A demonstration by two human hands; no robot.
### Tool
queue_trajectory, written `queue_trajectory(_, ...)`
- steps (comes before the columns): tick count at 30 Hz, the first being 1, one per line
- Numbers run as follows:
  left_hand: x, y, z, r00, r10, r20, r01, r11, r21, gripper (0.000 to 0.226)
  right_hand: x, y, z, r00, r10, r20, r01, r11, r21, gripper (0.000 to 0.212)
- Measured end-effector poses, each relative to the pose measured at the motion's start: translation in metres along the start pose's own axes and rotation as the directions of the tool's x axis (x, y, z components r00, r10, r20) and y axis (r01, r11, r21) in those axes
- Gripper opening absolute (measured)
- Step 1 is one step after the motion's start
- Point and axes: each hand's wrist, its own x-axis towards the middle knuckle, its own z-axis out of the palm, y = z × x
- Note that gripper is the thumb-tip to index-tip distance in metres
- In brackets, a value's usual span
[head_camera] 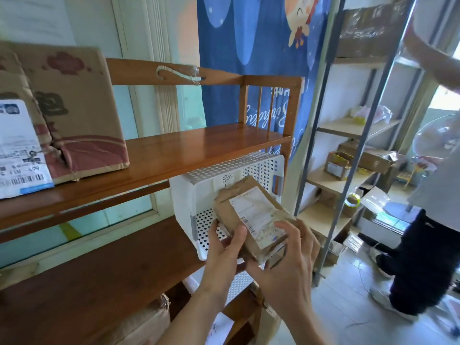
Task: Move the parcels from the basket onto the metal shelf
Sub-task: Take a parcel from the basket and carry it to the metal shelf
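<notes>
A brown paper parcel (249, 210) with a white shipping label is held over the white perforated basket (189, 202), which stands on the lower board of a wooden shelf. My left hand (224, 247) grips the parcel's near left edge. My right hand (286, 260) holds its near right end, thumb on the label. The parcel tilts up out of the basket's open top. The metal shelf (321, 135), grey posts with pale boards, stands to the right.
A large cardboard box (74, 108) and a labelled parcel (17, 150) sit on the wooden shelf's upper board (186, 148). Another person (428, 245) stands at the right beside the metal shelf, which carries small boxes (338, 165) and a tape roll (352, 201).
</notes>
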Motion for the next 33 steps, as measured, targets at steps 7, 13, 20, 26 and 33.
queue_trajectory(7,-0.155,0.019,-0.073,0.969,0.249,0.0,-0.249,0.968,0.015,0.093,-0.123,-0.104,-0.061,0.994,-0.094,-0.057,0.102,0.984,0.145,0.1)
queue_trajectory(13,-0.259,0.065,-0.154,0.913,0.409,-0.006,-0.408,0.912,0.046,0.113,-0.188,-0.189,-0.064,0.994,-0.066,0.085,0.016,0.872,0.49,0.122)
queue_trajectory(20,-0.359,0.139,-0.262,0.841,0.461,-0.285,-0.517,0.839,-0.169,0.072,-0.182,-0.287,-0.051,0.877,-0.347,0.332,-0.177,0.41,0.895,0.097)
queue_trajectory(26,-0.423,0.159,-0.317,0.805,0.513,-0.297,-0.548,0.835,-0.041,0.083,-0.194,-0.385,-0.013,0.926,-0.258,0.274,-0.178,0.341,0.923,0.059)
queue_trajectory(33,-0.502,0.148,-0.353,0.658,0.615,-0.434,-0.608,0.774,0.177,0.072,-0.287,-0.466,0.012,0.728,-0.359,0.584,-0.53,0.247,0.811,0.026)
